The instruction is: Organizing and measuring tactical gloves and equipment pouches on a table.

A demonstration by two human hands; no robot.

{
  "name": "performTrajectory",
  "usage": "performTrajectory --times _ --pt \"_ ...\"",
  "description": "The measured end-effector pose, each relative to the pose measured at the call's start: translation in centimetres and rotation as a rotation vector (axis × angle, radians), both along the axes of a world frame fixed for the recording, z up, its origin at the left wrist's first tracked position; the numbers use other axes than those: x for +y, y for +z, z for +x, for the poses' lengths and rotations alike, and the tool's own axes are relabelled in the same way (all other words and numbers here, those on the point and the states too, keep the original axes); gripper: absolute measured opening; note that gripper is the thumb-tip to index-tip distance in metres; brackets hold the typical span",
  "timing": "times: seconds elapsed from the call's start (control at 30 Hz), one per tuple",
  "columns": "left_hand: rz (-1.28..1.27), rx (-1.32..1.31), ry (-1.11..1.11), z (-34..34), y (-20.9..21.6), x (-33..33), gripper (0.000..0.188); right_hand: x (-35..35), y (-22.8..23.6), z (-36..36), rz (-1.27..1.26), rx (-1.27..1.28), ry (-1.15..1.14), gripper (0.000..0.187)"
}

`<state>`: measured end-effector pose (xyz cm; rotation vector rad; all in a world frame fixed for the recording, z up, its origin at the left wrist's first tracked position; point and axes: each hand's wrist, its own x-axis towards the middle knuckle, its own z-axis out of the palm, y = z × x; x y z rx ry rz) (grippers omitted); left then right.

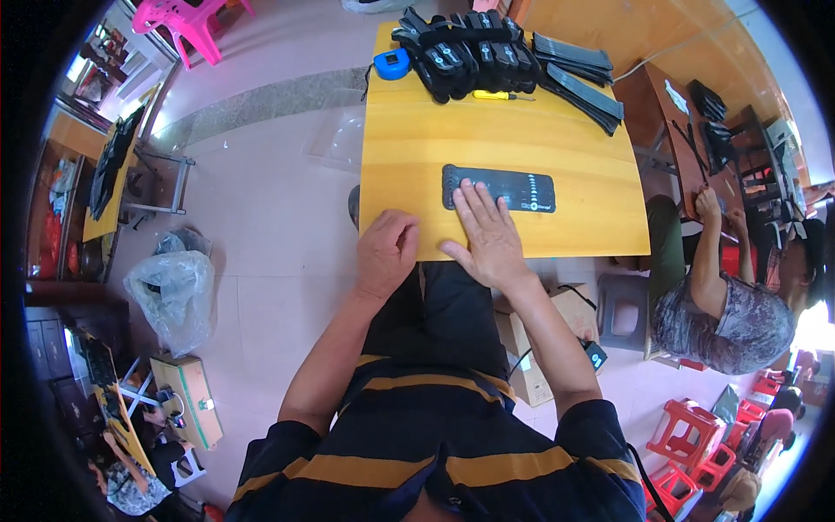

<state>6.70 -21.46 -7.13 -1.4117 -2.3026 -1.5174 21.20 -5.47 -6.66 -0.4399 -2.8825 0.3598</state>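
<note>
black strip (517, 184) under flat, open right hand (490, 242); left hand (385, 252) loosely curled

Black strip (517, 190) — yellow tabletop (404, 139)

At the near table (404, 143), one left hand (388, 252); one right hand (489, 242); one fanned black pile (526, 184), its layers too close to count; one blue tape measure (392, 64); one yellow screwdriver (492, 95); two stacks of dark strips (581, 98); farther off, one pink chair (193, 26).
</note>
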Motion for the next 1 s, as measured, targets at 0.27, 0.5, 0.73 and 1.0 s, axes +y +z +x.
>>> performTrajectory --times 0.27,0.5,0.73,1.0 --pt "-0.144 -0.039 -0.012 -0.3 1.4 1.5 0.015 3.8 0.3 4.4 0.027 -0.048 -0.154 0.086" --pt "-0.18 0.04 -0.034 -0.2 1.3 4.7 0.019 4.0 0.4 4.4 0.001 -0.052 -0.182 0.086" --pt "-0.216 0.101 -0.062 -0.2 1.3 5.3 0.024 4.2 0.7 4.2 -0.071 -0.092 -0.181 0.087" --pt "-0.316 0.125 -0.052 -0.1 1.7 5.6 0.024 4.4 0.6 4.1 -0.106 -0.139 -0.192 0.087"
